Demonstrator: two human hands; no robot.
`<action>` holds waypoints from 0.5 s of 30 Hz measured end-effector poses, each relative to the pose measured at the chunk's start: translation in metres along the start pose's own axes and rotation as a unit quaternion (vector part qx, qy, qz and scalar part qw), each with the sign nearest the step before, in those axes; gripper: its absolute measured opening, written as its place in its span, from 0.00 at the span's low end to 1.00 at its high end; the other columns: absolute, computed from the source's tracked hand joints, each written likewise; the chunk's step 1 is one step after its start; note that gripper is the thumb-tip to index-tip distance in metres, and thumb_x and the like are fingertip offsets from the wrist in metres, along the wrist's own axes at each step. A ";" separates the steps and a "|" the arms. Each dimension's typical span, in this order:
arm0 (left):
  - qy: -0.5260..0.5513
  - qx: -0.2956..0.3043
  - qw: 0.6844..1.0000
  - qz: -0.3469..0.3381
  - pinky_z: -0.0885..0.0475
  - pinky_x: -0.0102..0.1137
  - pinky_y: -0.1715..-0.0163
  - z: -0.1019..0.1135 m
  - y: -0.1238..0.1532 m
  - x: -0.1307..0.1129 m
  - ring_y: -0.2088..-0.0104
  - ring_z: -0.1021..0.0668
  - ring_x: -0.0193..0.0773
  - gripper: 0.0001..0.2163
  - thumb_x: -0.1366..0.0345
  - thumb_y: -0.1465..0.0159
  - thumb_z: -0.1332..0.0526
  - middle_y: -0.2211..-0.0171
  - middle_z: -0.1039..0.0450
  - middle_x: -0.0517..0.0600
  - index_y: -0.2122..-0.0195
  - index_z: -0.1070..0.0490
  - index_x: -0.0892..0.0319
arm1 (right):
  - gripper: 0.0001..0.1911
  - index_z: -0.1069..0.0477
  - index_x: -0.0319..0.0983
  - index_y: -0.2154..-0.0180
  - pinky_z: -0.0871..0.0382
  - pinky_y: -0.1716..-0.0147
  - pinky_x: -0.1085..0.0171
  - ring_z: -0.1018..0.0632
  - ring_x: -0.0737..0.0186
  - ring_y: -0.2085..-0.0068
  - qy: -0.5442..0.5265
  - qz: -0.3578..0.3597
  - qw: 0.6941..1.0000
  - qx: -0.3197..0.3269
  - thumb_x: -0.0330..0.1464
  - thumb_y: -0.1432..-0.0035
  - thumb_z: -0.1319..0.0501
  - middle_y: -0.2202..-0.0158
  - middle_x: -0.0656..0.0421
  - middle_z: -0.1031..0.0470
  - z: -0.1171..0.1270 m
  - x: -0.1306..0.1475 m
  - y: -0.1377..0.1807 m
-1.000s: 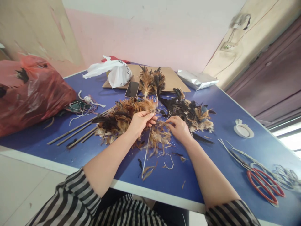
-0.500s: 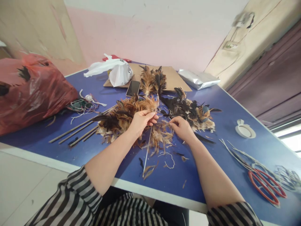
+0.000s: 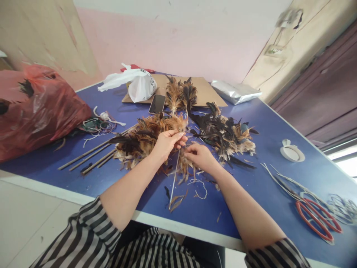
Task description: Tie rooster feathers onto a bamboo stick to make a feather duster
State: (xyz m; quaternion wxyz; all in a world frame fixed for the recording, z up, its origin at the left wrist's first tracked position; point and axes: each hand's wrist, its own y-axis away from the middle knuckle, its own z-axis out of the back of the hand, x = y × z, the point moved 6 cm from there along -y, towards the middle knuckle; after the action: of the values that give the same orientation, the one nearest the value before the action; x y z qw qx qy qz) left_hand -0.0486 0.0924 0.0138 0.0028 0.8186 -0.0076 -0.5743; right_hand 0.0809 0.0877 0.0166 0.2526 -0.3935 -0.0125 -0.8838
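My left hand (image 3: 166,143) is closed around a thin stick (image 3: 174,178) at the base of a brown and black feather bundle (image 3: 142,137) lying on the blue table (image 3: 267,175). The stick runs down toward the table's near edge. My right hand (image 3: 198,156) sits right beside the left, fingers pinched on a small tuft of tan feathers (image 3: 184,166) near the stick. A second pile of dark and tan feathers (image 3: 225,132) lies just right of my hands. Another feather tuft (image 3: 180,93) stands behind.
A red plastic bag (image 3: 36,108) fills the left. Bare sticks (image 3: 89,154) and tangled string (image 3: 97,124) lie left of the feathers. A phone (image 3: 157,103), white bag (image 3: 136,85), cardboard (image 3: 206,93) and silver pouch (image 3: 235,92) sit behind. Tape roll (image 3: 291,152) and red-handled scissors (image 3: 318,219) lie right.
My right hand has moved left from the dark feather pile to the tan tuft beside my left hand. My left hand has stayed on the stick.
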 end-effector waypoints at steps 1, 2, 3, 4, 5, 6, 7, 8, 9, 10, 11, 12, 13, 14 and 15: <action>-0.001 0.000 1.000 0.004 0.35 0.22 0.80 0.000 0.000 0.000 0.77 0.27 0.26 0.10 0.62 0.49 0.35 0.72 0.25 0.51 0.71 0.27 0.65 | 0.05 0.27 0.37 0.74 0.39 0.73 0.67 0.32 0.68 0.75 -0.043 -0.026 0.999 -0.006 0.32 0.52 0.40 0.77 0.62 0.30 0.005 -0.003 0.001; -0.001 0.000 1.000 0.009 0.36 0.22 0.80 -0.001 0.001 0.000 0.78 0.27 0.26 0.10 0.62 0.49 0.35 0.72 0.25 0.51 0.71 0.27 0.65 | 0.06 0.28 0.36 0.74 0.39 0.75 0.68 0.33 0.69 0.77 -0.091 -0.050 0.994 -0.016 0.33 0.52 0.39 0.78 0.63 0.30 0.010 -0.007 0.002; 0.000 0.000 1.000 0.015 0.36 0.22 0.80 -0.002 0.001 0.000 0.78 0.27 0.26 0.10 0.63 0.49 0.35 0.72 0.25 0.51 0.71 0.27 0.65 | 0.08 0.28 0.36 0.73 0.40 0.77 0.68 0.34 0.70 0.78 -0.140 -0.073 0.987 -0.029 0.35 0.52 0.39 0.79 0.63 0.31 0.016 -0.012 0.004; 0.000 0.000 1.000 0.022 0.36 0.22 0.80 -0.003 0.002 0.000 0.79 0.28 0.26 0.09 0.63 0.48 0.35 0.73 0.25 0.51 0.70 0.27 0.65 | 0.10 0.28 0.36 0.73 0.41 0.79 0.69 0.35 0.71 0.80 -0.187 -0.092 0.977 -0.044 0.37 0.53 0.38 0.81 0.64 0.33 0.022 -0.016 0.006; 0.001 0.002 1.000 0.028 0.36 0.22 0.80 -0.004 0.003 0.001 0.79 0.28 0.26 0.09 0.64 0.48 0.35 0.73 0.25 0.51 0.70 0.27 0.65 | 0.11 0.29 0.36 0.73 0.43 0.81 0.70 0.36 0.72 0.81 -0.230 -0.107 0.966 -0.058 0.38 0.54 0.37 0.82 0.65 0.34 0.028 -0.020 0.007; 0.002 0.006 0.999 0.033 0.36 0.22 0.80 -0.006 0.004 0.001 0.79 0.28 0.26 0.08 0.64 0.48 0.35 0.73 0.25 0.51 0.71 0.27 0.65 | 0.12 0.30 0.36 0.72 0.44 0.82 0.71 0.37 0.73 0.82 -0.267 -0.119 0.954 -0.069 0.39 0.55 0.37 0.83 0.65 0.34 0.032 -0.025 0.009; 0.002 0.011 0.999 0.037 0.36 0.21 0.81 -0.007 0.004 0.002 0.79 0.28 0.26 0.08 0.65 0.48 0.36 0.73 0.25 0.51 0.71 0.27 0.65 | 0.13 0.30 0.36 0.72 0.45 0.84 0.71 0.37 0.73 0.83 -0.299 -0.127 0.943 -0.076 0.39 0.56 0.36 0.84 0.66 0.35 0.036 -0.028 0.010; 0.004 0.017 0.999 0.041 0.36 0.21 0.81 -0.009 0.005 0.003 0.79 0.28 0.26 0.08 0.65 0.48 0.36 0.73 0.25 0.51 0.71 0.27 0.65 | 0.13 0.31 0.36 0.71 0.46 0.85 0.72 0.37 0.73 0.84 -0.327 -0.132 0.932 -0.079 0.39 0.56 0.35 0.84 0.66 0.34 0.038 -0.031 0.011; 0.005 0.021 0.999 0.045 0.36 0.21 0.81 -0.010 0.005 0.004 0.79 0.27 0.26 0.08 0.65 0.47 0.36 0.73 0.25 0.51 0.71 0.27 0.65 | 0.14 0.31 0.36 0.71 0.46 0.86 0.72 0.36 0.73 0.84 -0.351 -0.135 0.923 -0.080 0.39 0.57 0.35 0.84 0.65 0.34 0.040 -0.034 0.011; 0.005 0.024 0.999 0.047 0.36 0.21 0.81 -0.010 0.005 0.005 0.79 0.27 0.26 0.08 0.66 0.48 0.36 0.73 0.25 0.51 0.70 0.27 0.66 | 0.14 0.31 0.37 0.70 0.47 0.86 0.73 0.36 0.73 0.84 -0.371 -0.139 0.915 -0.078 0.39 0.57 0.34 0.84 0.65 0.34 0.040 -0.036 0.011; 0.004 0.025 0.998 0.050 0.36 0.21 0.81 -0.010 0.005 0.005 0.79 0.27 0.26 0.08 0.66 0.47 0.36 0.73 0.25 0.51 0.70 0.27 0.66 | 0.14 0.32 0.37 0.70 0.47 0.86 0.73 0.35 0.73 0.84 -0.387 -0.142 0.908 -0.072 0.39 0.58 0.34 0.84 0.66 0.34 0.040 -0.037 0.012; 0.002 0.025 0.998 0.052 0.36 0.21 0.81 -0.010 0.005 0.006 0.79 0.27 0.26 0.07 0.66 0.47 0.36 0.73 0.25 0.51 0.70 0.27 0.66 | 0.15 0.32 0.37 0.70 0.47 0.87 0.73 0.35 0.73 0.84 -0.398 -0.145 0.903 -0.064 0.38 0.58 0.33 0.84 0.66 0.34 0.039 -0.038 0.012; -0.001 0.025 0.998 0.052 0.36 0.21 0.81 -0.010 0.005 0.006 0.79 0.27 0.26 0.07 0.66 0.47 0.36 0.73 0.25 0.52 0.70 0.27 0.66 | 0.15 0.33 0.38 0.70 0.47 0.87 0.73 0.35 0.73 0.84 -0.406 -0.145 0.901 -0.055 0.38 0.58 0.33 0.84 0.66 0.35 0.039 -0.038 0.012; -0.003 0.025 0.998 0.051 0.35 0.21 0.81 -0.009 0.005 0.006 0.79 0.27 0.26 0.07 0.66 0.47 0.36 0.73 0.25 0.52 0.70 0.27 0.66 | 0.14 0.33 0.38 0.71 0.48 0.86 0.73 0.35 0.73 0.84 -0.409 -0.143 0.900 -0.048 0.38 0.58 0.33 0.84 0.67 0.35 0.038 -0.037 0.012; -0.005 0.025 0.998 0.050 0.35 0.21 0.81 -0.009 0.004 0.006 0.79 0.27 0.26 0.07 0.66 0.47 0.36 0.72 0.25 0.52 0.70 0.27 0.66 | 0.14 0.33 0.38 0.71 0.48 0.86 0.73 0.36 0.74 0.84 -0.407 -0.140 0.902 -0.042 0.38 0.58 0.33 0.84 0.67 0.36 0.037 -0.036 0.012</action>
State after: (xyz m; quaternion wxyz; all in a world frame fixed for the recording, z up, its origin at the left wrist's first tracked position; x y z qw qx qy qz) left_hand -0.0382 0.0879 0.0109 0.0111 0.8142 -0.0632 -0.5771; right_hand 0.1320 0.1015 0.0147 0.0829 -0.7235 -0.1323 -0.6725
